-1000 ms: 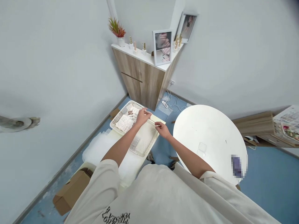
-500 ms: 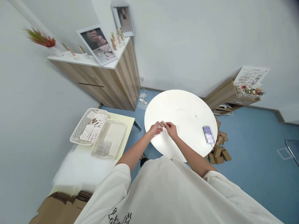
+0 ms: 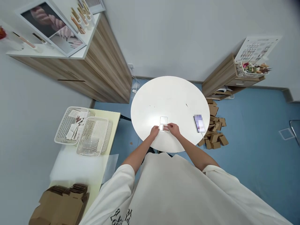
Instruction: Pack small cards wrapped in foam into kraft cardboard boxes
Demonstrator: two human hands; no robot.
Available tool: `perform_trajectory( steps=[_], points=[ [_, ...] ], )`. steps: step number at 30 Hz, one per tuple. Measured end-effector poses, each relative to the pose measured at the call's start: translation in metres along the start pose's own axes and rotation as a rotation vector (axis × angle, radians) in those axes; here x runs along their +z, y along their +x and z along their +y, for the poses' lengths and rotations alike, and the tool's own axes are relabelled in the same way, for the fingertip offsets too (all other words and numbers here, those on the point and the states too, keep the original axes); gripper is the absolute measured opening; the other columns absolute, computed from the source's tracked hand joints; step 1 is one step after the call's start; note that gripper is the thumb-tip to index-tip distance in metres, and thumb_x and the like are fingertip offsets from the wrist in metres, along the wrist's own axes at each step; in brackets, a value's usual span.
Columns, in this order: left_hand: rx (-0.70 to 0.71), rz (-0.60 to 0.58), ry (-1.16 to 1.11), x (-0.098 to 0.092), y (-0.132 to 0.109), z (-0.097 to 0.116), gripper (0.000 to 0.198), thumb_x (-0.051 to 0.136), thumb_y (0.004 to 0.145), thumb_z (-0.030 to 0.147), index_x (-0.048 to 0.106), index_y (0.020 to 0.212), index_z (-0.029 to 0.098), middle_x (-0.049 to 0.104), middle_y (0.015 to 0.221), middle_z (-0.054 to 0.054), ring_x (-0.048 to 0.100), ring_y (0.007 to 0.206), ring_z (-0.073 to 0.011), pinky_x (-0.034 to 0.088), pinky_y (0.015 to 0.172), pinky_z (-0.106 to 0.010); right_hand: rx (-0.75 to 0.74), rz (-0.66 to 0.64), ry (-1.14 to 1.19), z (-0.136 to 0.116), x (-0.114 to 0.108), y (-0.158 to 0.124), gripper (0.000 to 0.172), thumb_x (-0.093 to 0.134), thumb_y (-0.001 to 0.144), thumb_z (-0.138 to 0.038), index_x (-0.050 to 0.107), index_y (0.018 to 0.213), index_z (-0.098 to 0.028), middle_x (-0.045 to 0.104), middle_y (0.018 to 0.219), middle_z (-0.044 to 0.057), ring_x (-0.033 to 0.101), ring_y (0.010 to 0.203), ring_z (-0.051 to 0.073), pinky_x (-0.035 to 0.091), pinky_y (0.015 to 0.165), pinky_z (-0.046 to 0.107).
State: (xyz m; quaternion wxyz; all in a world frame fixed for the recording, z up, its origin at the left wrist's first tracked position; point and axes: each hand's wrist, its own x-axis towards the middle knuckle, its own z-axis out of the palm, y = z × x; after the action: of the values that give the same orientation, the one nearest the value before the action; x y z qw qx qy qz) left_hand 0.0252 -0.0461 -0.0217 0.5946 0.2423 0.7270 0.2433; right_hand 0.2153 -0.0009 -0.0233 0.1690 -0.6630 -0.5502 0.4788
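On the round white table (image 3: 168, 93), a small clear case (image 3: 163, 120) lies with its lid raised on the far side. A small clear tray of pinkish nail-shaped pieces (image 3: 166, 128) is over the right part of the case's near half. My right hand (image 3: 173, 129) pinches the right end of this tray. At the case's left edge is my left hand (image 3: 154, 131), its fingers together and touching the case.
A phone-like object (image 3: 199, 123) with a cable lies at the table's right. Cardboard boxes (image 3: 214, 137) are heaped on the floor beyond. Two white baskets (image 3: 81, 139) and flattened cardboard (image 3: 61, 204) rest on the left side table (image 3: 113, 120).
The nail tray has moved from between both raised hands down to the case. My left hand has let go of the tray and is now at the case's edge. The view has shifted.
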Motion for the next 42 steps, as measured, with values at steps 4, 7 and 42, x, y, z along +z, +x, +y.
perform_trajectory(
  steps=[4, 7, 42],
  points=[
    [0.009, -0.046, -0.009, 0.003, 0.002, -0.004, 0.028, 0.062, 0.079, 0.021, 0.06, 0.106, 0.021, 0.065, 0.122, -0.009, 0.062, 0.107, -0.0214, 0.049, 0.089, -0.031, 0.003, -0.024, -0.016, 0.001, 0.017, 0.009, 0.024, 0.059, 0.078, -0.033, 0.075, 0.094, -0.025, 0.073, 0.093, 0.002, 0.065, 0.089, 0.021, 0.05, 0.083, 0.034],
    [0.021, -0.064, -0.031, 0.002, 0.005, -0.004, 0.027, 0.064, 0.078, 0.023, 0.059, 0.104, 0.021, 0.065, 0.121, -0.009, 0.062, 0.107, -0.0221, 0.049, 0.09, -0.033, -0.014, -0.026, -0.072, 0.001, 0.025, 0.012, 0.028, 0.061, 0.08, -0.034, 0.075, 0.101, -0.023, 0.071, 0.104, 0.005, 0.065, 0.094, 0.022, 0.05, 0.088, 0.035],
    [0.252, -0.171, -0.107, -0.017, 0.025, 0.01, 0.059, 0.054, 0.064, 0.005, 0.059, 0.121, 0.021, 0.057, 0.141, -0.01, 0.051, 0.135, -0.0241, 0.046, 0.106, -0.039, 0.067, -0.03, 0.434, -0.014, 0.014, -0.015, 0.059, 0.04, 0.095, -0.064, 0.065, 0.128, -0.024, 0.065, 0.13, 0.008, 0.063, 0.114, 0.024, 0.049, 0.098, 0.039]
  ],
)
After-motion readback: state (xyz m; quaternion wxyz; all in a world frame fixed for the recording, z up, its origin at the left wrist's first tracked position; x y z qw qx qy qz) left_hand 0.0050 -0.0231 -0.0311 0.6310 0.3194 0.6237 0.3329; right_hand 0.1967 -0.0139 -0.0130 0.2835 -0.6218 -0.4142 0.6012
